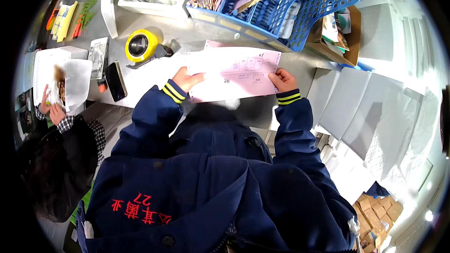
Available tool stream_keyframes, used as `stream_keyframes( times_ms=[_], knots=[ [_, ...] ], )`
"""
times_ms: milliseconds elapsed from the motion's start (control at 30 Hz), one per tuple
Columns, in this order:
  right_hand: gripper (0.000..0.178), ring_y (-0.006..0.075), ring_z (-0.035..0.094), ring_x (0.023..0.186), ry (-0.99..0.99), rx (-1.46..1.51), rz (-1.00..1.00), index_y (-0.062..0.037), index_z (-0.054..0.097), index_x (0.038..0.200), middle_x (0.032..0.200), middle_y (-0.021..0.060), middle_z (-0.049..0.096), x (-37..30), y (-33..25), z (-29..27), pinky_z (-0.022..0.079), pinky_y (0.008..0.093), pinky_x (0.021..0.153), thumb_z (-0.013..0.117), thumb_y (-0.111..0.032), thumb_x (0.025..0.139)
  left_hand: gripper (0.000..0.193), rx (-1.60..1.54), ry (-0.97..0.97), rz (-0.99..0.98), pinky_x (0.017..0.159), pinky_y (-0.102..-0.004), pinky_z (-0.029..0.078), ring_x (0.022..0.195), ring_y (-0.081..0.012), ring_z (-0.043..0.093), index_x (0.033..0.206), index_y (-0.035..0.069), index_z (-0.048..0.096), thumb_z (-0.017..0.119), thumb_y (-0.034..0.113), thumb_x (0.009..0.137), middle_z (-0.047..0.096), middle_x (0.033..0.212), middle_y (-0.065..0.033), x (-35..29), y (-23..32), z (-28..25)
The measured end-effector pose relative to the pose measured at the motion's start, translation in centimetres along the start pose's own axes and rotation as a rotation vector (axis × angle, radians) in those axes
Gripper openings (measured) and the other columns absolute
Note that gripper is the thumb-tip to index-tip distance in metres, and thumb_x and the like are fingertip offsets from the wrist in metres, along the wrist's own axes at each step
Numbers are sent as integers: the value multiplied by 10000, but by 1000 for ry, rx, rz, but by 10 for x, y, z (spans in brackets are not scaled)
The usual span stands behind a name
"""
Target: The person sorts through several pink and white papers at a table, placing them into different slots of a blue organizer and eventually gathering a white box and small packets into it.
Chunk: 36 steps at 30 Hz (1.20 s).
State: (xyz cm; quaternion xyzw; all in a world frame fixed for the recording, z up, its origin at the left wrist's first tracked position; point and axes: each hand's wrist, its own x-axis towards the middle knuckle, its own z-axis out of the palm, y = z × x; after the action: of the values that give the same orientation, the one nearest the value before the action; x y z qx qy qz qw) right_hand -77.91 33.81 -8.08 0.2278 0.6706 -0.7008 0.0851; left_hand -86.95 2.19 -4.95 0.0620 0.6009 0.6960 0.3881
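Observation:
A pink printed form (229, 86) with punched edge strips is held up in front of me, spread between both hands. My left hand (186, 79) pinches its left edge, thumb on the printed face. On the opposite edge, my right hand (283, 80) grips it with the thumb in front; the other fingers are partly hidden behind the sheet. Beyond the form's left end, a yellow roll of tape (139, 45) sits in a dispenser on the table. A dark phone (116, 81) lies left of the form.
Blue plastic baskets (300, 14) holding stacks of pouches stand at the back, beside a cardboard box (352, 37). At the left, another person's hands (52, 107) work at a white foam box (51, 65). White boxes (344, 89) line the right side. Orange-handled scissors (77, 27) lie far left.

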Motion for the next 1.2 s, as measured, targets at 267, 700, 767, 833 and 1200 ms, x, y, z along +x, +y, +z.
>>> stream_keyframes(
  times_ms=[267,700,767,833,1200],
  knots=[
    [182,83,531,654,-13,148,-144,-5,581,953,781,46,603,3,-75,35,430,201,608,562,-139,832,334,-14,363,332,827,-262,402,926,-152,528,1119,-44,476,556,14,800,566,1026,-86,-25,98,-7],
    [173,78,545,612,89,236,-108,-30,597,939,745,47,615,17,-52,30,429,198,559,574,-155,822,237,281,761,552,714,-214,426,797,-90,549,1010,-82,561,575,45,810,624,901,-70,13,135,15],
    [165,75,541,606,110,212,-94,-25,600,930,736,48,614,15,-53,27,425,193,554,574,-146,821,221,282,810,566,703,-214,427,780,-85,548,991,-82,569,572,42,809,626,878,-64,14,139,19],
    [165,74,538,603,109,206,-89,-22,601,927,736,50,613,17,-51,28,424,192,553,574,-146,821,206,286,858,566,680,-218,432,745,-81,548,972,-84,574,568,43,810,629,839,-62,12,147,21],
    [175,76,539,604,73,207,-59,-14,597,933,745,53,610,23,-52,35,432,192,561,581,-146,818,324,747,909,738,608,-334,474,697,-332,599,1011,38,575,551,-14,693,595,757,-192,54,136,57]
  ],
)
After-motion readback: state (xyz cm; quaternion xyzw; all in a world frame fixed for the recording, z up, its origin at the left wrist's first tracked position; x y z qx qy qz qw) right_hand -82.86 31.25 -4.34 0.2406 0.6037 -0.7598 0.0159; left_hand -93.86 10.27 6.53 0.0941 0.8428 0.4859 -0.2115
